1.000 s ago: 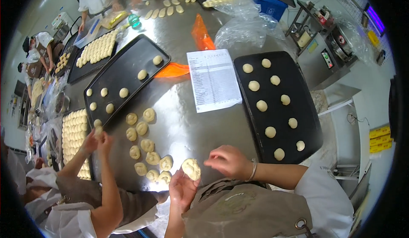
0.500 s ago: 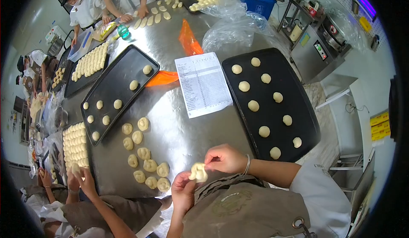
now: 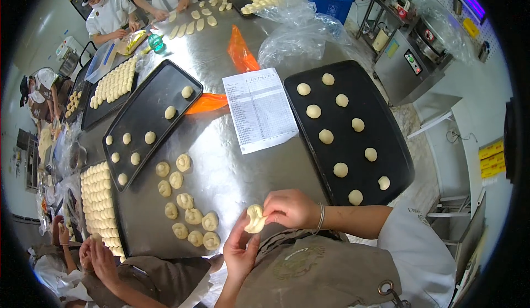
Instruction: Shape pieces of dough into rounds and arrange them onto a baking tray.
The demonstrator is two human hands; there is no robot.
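Note:
A pale knotted piece of dough [image 3: 255, 219] is held up in front of my apron, above the near edge of the steel table [image 3: 221, 167]. My left hand [image 3: 240, 250] grips it from below and the left, fingers behind it. My right hand [image 3: 291, 208] pinches its right edge with thumb and fingertips. Left of my hands, several shaped dough knots [image 3: 193, 216] lie on the table in loose rows. Just beyond my right hand is a black baking tray [image 3: 349, 134] carrying several smooth, round dough balls [image 3: 340, 170], spaced apart.
A printed paper sheet [image 3: 259, 109] lies mid-table by orange plastic [image 3: 243, 51]. Another black tray [image 3: 165, 84] with dough balls angles left. Close on my left, a co-worker's hands [image 3: 99, 258] work beside a tray of packed dough [image 3: 99, 197]. Clear plastic [image 3: 295, 32] is bunched at the far side.
My left hand has turned and opened its grip slightly, and the dough piece now sits higher and tilted differently. My right hand still pinches its edge. The whole view has shifted slightly.

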